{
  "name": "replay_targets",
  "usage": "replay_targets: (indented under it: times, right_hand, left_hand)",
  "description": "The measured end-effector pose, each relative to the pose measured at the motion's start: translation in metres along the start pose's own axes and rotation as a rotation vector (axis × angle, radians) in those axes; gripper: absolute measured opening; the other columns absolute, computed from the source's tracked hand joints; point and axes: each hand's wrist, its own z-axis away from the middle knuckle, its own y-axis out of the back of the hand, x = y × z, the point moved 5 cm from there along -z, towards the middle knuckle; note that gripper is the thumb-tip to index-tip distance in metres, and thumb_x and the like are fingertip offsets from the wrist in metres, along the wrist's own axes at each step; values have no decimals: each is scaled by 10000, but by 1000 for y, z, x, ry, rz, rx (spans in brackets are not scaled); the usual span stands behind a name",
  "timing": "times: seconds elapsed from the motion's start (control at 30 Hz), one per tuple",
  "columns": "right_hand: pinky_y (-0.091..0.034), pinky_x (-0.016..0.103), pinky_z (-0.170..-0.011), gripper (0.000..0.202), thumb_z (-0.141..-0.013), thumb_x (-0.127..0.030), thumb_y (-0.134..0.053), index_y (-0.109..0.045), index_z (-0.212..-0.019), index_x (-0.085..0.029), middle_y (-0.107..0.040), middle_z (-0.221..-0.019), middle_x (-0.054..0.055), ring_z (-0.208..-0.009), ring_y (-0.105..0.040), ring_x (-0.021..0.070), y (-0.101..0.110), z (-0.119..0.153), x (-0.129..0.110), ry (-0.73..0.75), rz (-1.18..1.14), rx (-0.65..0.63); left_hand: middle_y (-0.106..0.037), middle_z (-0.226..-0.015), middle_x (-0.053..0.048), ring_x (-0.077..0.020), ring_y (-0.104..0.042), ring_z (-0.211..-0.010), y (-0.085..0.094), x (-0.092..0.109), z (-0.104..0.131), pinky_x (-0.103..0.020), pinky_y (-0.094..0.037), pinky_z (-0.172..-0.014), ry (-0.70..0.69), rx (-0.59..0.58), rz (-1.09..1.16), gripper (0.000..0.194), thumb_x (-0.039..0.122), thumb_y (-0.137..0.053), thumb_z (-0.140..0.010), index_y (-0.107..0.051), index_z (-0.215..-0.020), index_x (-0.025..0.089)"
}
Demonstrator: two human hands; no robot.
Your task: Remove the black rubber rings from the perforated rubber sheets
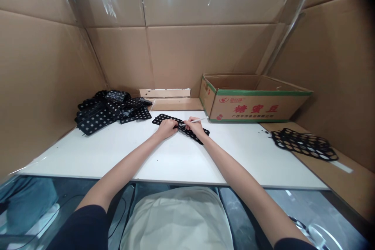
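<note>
On the white table lies a black piece with pale dots (pixel 193 134), slanting down to the right. My left hand (pixel 167 128) rests on its left half, fingers curled down against it; whether it pinches an edge is too small to tell. In my right hand (pixel 194 126) is a thin white pen-like tool (pixel 200 120), gripped between closed fingers, its tip pointing left at the middle of the dotted piece. Both hands are close together, with a small gap between them.
Several dotted black pieces (pixel 98 119) are heaped at the back left. An open cardboard box (pixel 254 106) with green edges stands at the back right. Black netlike pieces with large holes (pixel 304 144) lie at the right. Tall cardboard walls (pixel 211 54) enclose the white table (pixel 117 156).
</note>
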Motion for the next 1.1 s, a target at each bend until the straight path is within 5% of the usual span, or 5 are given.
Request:
replay_targets:
  times: [1.1]
  right_hand:
    - [-350, 222, -485, 254, -659, -363, -649, -475, -601, -186, -525, -518, -31, -496, -489, 112, -7, 2, -1, 91, 93, -132]
  left_hand:
    - [-698, -807, -59, -196, -618, -771, 3, -1, 1, -259, -414, -665, 71, 28, 37, 185, 223, -534, -713, -695, -787, 169]
